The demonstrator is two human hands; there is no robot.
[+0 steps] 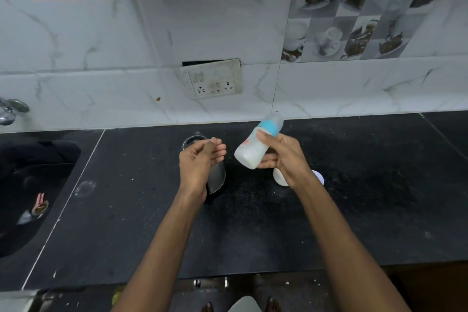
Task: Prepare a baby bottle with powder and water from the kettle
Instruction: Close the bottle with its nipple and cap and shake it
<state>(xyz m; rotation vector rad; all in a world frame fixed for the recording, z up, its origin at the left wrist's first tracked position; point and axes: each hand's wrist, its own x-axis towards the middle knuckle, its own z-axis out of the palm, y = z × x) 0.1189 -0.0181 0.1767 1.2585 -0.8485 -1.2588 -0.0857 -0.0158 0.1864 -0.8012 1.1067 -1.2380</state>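
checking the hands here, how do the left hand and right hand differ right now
The right hand grips the baby bottle, tilted with its capped end up and away; the left hand holds nothing, fingers loosely curled. The left hand is in front of the kettle; the right one is in front of a white container. Both are above the black counter.

Brushed metal kettle (217, 177), translucent plastic bottle (253, 149), speckled counter (354, 197).
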